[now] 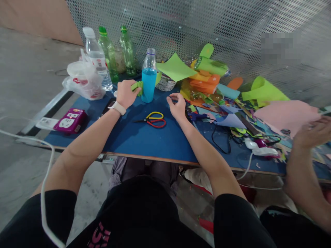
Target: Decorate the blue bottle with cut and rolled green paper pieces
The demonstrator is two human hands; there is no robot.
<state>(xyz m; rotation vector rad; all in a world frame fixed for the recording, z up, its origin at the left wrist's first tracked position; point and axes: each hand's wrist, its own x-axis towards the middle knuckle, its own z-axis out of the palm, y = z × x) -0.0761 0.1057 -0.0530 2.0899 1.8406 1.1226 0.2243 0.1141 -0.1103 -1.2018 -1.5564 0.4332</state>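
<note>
The left hand (126,93) pinches green paper (140,88) beside the blue bottle (149,86). The right hand (177,106) curls loosely, empty; scissors (148,120) lie near it.

Left of centre, your left hand (126,93) hid part of the folded green paper (140,89), and your left forearm (97,137) partly covered a flat black object (106,108). The right edge cut off a co-worker's blurred hand (313,132); the bottom edge clipped your shirt print (100,236). Blocky pixels (277,47) masked a patch, upper right.

No text is legible; pink lettering (100,236) marks the black shirt (139,213).
</note>
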